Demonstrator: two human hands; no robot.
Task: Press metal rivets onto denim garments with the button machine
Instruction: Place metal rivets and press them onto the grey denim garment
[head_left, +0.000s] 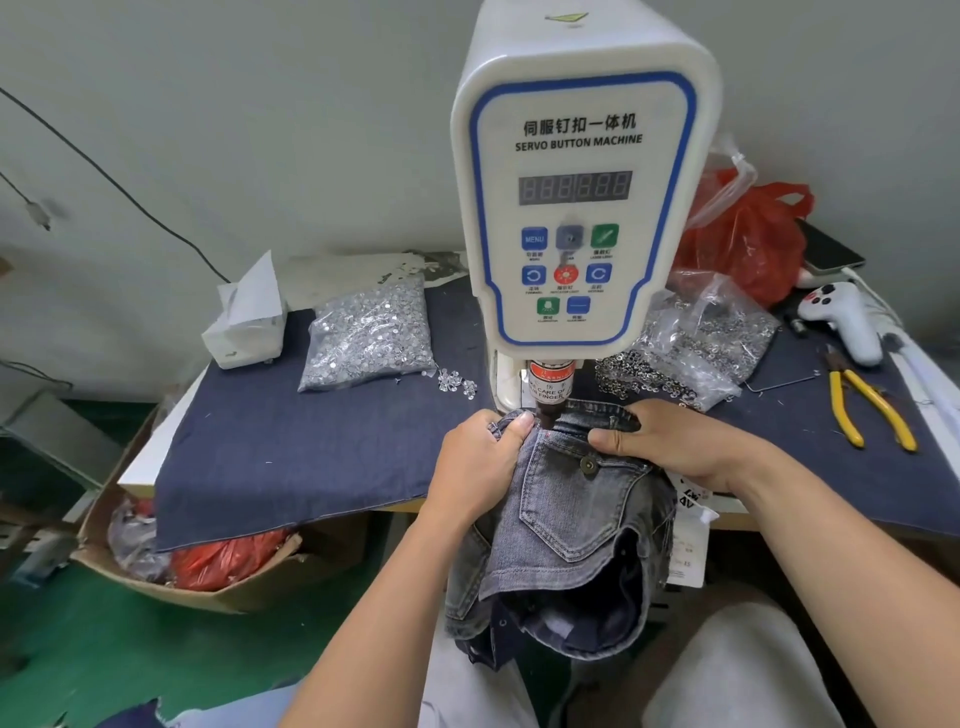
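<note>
Left hand (480, 457) gripped the jeans (566, 525) edge, right hand (670, 441) pinched the waistband, cloth lay under the button machine (576, 208) punch, on the desk (291, 447).

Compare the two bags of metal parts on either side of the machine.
The left bag is closed and plump, with bright silver pieces; the right bag is crumpled and open, spilling darker ring-shaped pieces onto the table. Both are clear plastic and lie on the blue cloth.
</note>
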